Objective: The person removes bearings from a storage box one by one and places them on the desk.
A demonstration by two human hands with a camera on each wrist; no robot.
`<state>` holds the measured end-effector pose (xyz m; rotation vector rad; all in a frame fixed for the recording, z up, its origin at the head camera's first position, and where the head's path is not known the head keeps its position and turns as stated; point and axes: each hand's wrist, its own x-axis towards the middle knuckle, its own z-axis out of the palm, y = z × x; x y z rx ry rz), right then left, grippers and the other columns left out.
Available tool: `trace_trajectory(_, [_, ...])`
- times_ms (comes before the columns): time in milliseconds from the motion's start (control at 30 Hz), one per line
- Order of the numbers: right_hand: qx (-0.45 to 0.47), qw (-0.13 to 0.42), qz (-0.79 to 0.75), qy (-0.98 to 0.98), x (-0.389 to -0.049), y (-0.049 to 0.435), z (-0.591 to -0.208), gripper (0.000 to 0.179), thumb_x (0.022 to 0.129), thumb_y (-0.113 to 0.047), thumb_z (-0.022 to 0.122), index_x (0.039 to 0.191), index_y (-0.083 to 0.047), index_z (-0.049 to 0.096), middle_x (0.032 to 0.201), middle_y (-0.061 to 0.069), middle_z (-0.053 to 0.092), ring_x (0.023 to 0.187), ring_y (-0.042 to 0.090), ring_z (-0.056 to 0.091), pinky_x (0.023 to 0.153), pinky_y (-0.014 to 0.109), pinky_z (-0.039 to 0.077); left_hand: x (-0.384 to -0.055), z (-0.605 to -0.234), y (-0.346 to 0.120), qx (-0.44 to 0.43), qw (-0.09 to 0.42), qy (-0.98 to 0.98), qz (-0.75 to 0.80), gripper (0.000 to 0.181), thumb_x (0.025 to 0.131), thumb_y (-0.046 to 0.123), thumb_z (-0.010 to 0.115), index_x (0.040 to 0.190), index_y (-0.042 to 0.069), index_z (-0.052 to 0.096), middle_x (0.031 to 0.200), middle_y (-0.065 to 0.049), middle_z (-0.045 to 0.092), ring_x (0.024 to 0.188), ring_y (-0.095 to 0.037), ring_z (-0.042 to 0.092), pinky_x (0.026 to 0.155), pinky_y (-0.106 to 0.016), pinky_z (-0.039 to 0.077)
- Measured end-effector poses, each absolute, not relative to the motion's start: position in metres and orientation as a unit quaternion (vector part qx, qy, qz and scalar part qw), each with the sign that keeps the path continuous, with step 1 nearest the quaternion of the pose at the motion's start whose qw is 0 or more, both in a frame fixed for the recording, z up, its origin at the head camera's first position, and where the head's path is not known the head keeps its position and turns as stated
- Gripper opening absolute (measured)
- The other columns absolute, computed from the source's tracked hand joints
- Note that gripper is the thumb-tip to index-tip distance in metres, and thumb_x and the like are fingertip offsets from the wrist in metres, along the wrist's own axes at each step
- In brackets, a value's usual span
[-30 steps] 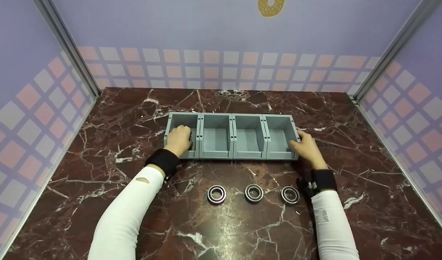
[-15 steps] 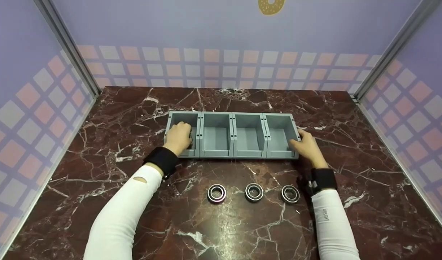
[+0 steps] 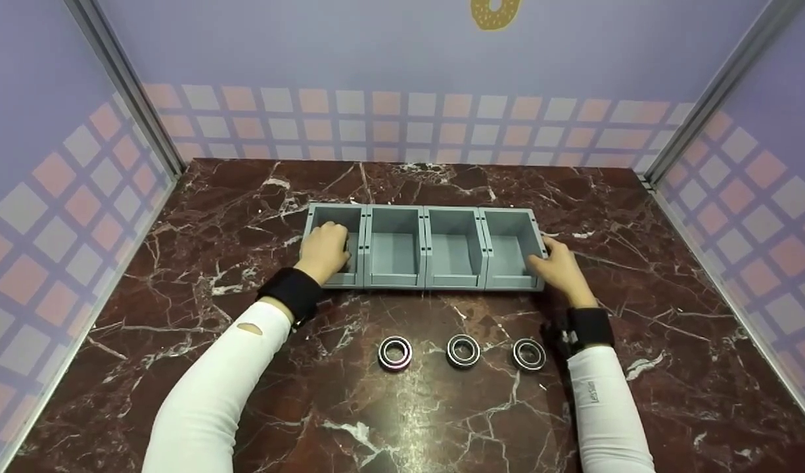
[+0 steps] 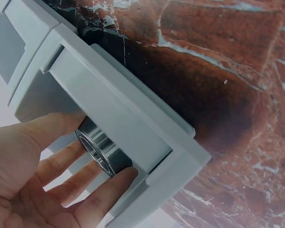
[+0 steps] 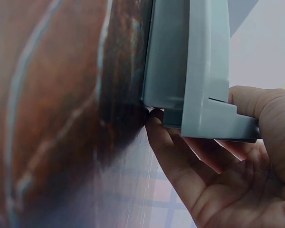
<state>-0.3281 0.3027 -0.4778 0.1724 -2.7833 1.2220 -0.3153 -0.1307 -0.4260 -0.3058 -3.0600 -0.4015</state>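
Observation:
In the head view a row of several joined grey bins stands on the marbled table. My left hand reaches into the leftmost bin. The left wrist view shows a metal ball bearing there, held between the thumb and fingers behind the bin's low front wall. My right hand grips the side wall of the rightmost bin, thumb on the inner side and fingers outside and under the edge, as the right wrist view also shows. Three more bearings, left, middle and right, lie in front of the bins.
The dark red marbled tabletop carries everything. Purple panels with a checked pattern close off the back and both sides, with metal posts at the rear corners.
My left forearm has shifted slightly to the left, and the left hand has tilted a little within the bin. The right hand, the bins and the three loose bearings stay in place.

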Motion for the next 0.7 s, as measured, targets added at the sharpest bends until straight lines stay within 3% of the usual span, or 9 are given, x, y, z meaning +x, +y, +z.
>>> trace_trajectory(167, [0.055, 0.049, 0.405, -0.911, -0.328, 0.302, -0.477, 0.044, 0.09, 0.0, 0.059, 0.131, 0.016, 0.058, 0.124, 0.036, 0.064, 0.105, 0.04, 0.063, 0.093, 0.052, 0.05, -0.313, -0.424, -0.132, -0.105, 0.026, -0.985, -0.131, 0.026, 0.091, 0.007, 0.076, 0.113, -0.006, 0.072, 0.114, -0.027, 0.068, 0.102, -0.047, 0.067, 0.088, -0.057, 0.055])
trace_trajectory(700, [0.048, 0.042, 0.405, -0.912, -0.328, 0.301, -0.476, 0.045, 0.091, -0.001, 0.058, 0.132, 0.017, 0.057, 0.125, 0.036, 0.063, 0.108, 0.041, 0.062, 0.095, 0.052, 0.049, -0.301, -0.409, -0.134, -0.117, 0.035, -0.985, -0.121, 0.028, 0.09, 0.008, 0.075, 0.115, -0.005, 0.073, 0.112, -0.025, 0.069, 0.1, -0.046, 0.068, 0.082, -0.058, 0.057])
